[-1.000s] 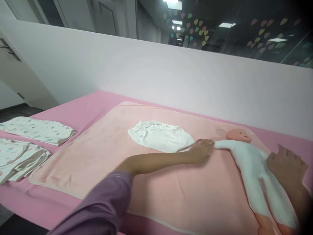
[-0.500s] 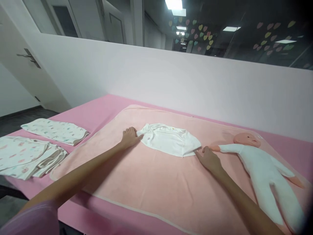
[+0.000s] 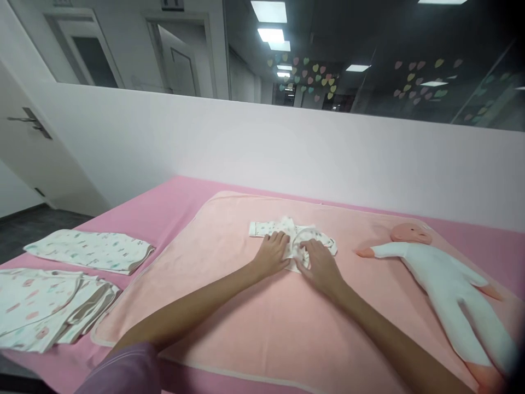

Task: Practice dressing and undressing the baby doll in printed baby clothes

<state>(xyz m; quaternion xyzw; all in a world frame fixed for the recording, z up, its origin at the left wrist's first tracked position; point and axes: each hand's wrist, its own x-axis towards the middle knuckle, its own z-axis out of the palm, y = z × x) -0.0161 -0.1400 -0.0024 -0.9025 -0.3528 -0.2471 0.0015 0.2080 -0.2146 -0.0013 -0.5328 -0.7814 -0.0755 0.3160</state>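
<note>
A small white baby garment (image 3: 266, 229) with a tiny print lies bunched on the peach blanket (image 3: 229, 328). One narrow sleeve-like part of it stretches out to the left; the middle is crumpled and slightly blurred. My left hand (image 3: 271, 254) bears on the left middle of the cloth, with its fingers curled over it. From the right, my right hand (image 3: 322, 267) pinches a fold between thumb and fingers. Both hands are close together, and they hide the near part of the garment.
A baby doll (image 3: 438, 273) in white lies on the blanket's right side. Folded printed baby clothes (image 3: 90, 251) and a second stack (image 3: 36, 306) rest at the left on the pink table cover (image 3: 176, 197). A white wall (image 3: 287, 153) with a window above stands behind.
The garment was spread wide with a hand at each end; now it is bunched smaller, printed fabric showing. My hands have moved inward, close together. The view has shifted slightly.
</note>
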